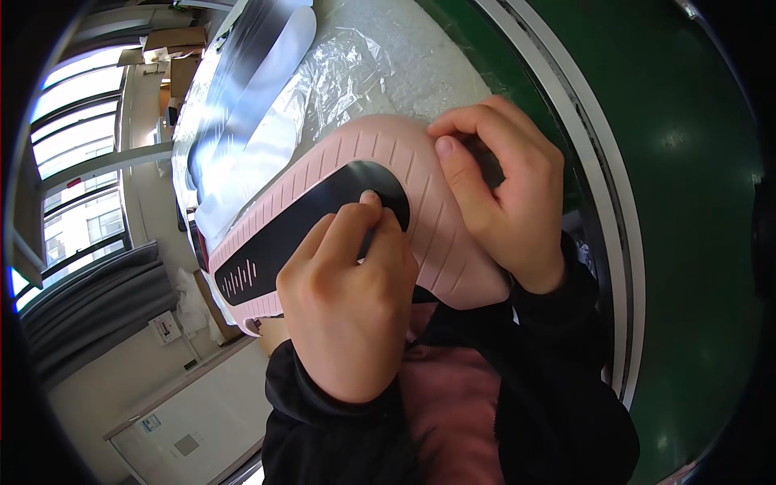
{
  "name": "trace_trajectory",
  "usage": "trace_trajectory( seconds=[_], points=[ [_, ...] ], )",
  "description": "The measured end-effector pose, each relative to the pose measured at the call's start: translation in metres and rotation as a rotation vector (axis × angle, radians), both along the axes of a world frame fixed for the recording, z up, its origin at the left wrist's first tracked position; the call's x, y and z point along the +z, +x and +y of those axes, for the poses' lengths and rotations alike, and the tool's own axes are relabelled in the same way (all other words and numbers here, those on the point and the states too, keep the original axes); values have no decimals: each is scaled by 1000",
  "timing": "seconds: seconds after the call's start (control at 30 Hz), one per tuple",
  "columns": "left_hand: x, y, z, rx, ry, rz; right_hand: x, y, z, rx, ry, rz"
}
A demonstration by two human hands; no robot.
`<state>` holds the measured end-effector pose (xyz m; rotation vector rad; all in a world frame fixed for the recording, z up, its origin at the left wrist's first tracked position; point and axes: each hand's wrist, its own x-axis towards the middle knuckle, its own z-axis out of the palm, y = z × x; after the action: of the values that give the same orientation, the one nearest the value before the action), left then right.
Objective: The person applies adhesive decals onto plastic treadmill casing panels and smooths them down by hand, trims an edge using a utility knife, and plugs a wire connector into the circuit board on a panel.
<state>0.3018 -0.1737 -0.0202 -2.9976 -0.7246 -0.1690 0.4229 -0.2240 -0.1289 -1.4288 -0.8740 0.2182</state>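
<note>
A pink ribbed piece point(436, 234) with a long black panel point(311, 206) along its middle lies tilted in front of me. My left hand point(347, 283) is closed over the panel, its fingers curled and pressed together near the panel's rounded upper end; anything between the fingertips is hidden. At the upper right edge of the pink piece, my right hand point(509, 186) has its thumb and index fingertips close together on that edge, with the other fingers bent.
Clear plastic wrapping point(396, 65) lies beyond the pink piece, with a shiny dark and pale part point(259, 73) under it at the upper left. A metal rail point(602, 170) runs along a green surface point(687, 242) at right. Windows, a grey curtain and cartons stand left.
</note>
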Motion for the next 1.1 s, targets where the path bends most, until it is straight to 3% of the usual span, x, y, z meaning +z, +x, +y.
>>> trace_trajectory(
  seconds=[0.27, 0.4, 0.5, 0.57, 0.6, 0.7, 0.73, 0.8, 0.93, 1.1],
  points=[
    [1, -5, 5, -20, 45, -6, 0, 0, 1, -10, 3, -30],
    [5, -22, 28, -47, -182, -120, 6, 3, -1, 22, -4, -52],
    [-10, -69, 50, 95, -103, -320, 12, 2, -1, 61, -42, 7],
    [-21, -125, 66, 397, -36, -430, 11, 0, -1, 102, -55, -36],
    [-30, -147, 68, 429, -17, -437, 11, 0, 2, 98, -75, -82],
    [-53, -196, 68, 581, 52, -147, 17, -6, 7, 107, -106, -91],
    [-51, -191, 61, 601, 53, -157, 19, -7, 7, 94, -135, -91],
    [-54, -166, 40, 601, -26, -132, 19, -11, 6, 107, -152, -95],
    [-53, -119, 14, 331, -109, -149, 21, -13, 8, 98, -197, -94],
    [-48, -66, -4, 178, -196, -198, 21, -11, 6, 83, -225, -89]
  ],
)
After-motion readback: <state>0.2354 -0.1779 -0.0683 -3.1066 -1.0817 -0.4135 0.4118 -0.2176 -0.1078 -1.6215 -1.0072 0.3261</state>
